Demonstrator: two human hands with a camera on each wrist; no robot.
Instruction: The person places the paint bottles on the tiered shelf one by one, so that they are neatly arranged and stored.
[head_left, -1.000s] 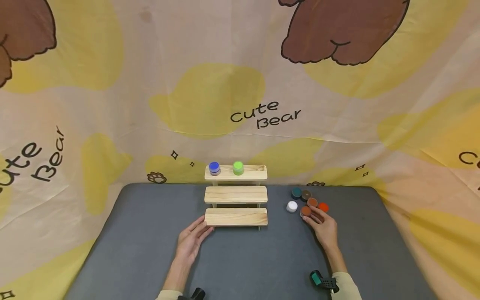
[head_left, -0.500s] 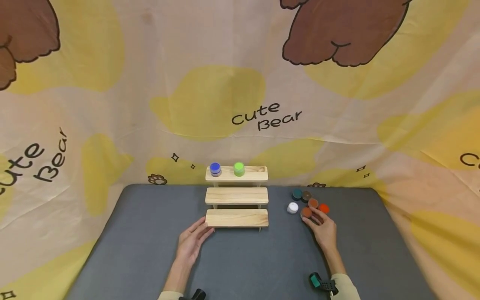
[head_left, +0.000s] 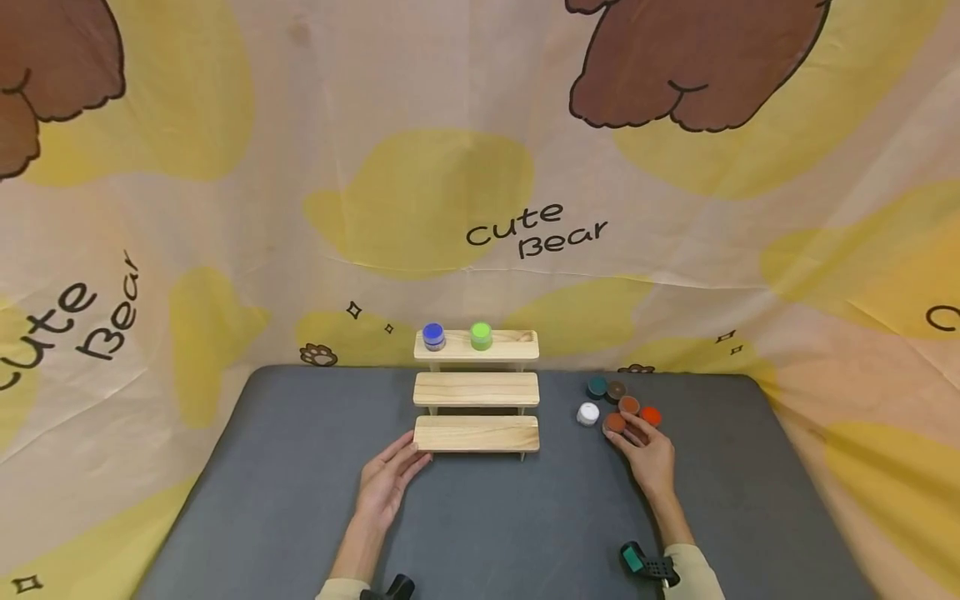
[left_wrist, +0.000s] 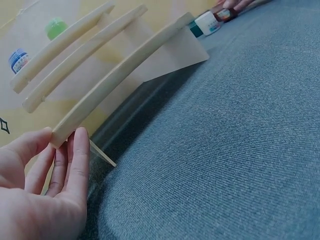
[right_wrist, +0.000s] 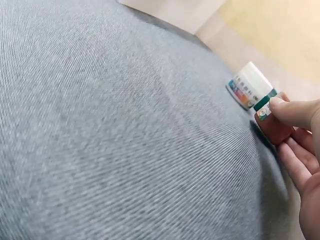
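A three-tier wooden display stand (head_left: 477,433) stands at the back middle of the table. My left hand (head_left: 382,485) holds the left end of its lowest shelf, thumb on top and fingers beneath, as the left wrist view shows. To the right of the stand, my right hand (head_left: 652,462) pinches a small reddish-brown paint jar (right_wrist: 274,126) between thumb and fingers. Beside that jar is a white paint jar (right_wrist: 250,85). Two more jars, one blue (head_left: 433,336) and one lime green (head_left: 481,336), sit on the top shelf.
Behind the pinched jar, other paint jars cluster: a teal jar (head_left: 597,386), a dark brown jar (head_left: 617,391), another reddish-brown jar (head_left: 628,404) and an orange-red jar (head_left: 651,415). A patterned cloth (head_left: 405,200) hangs just behind the grey table (head_left: 487,525).
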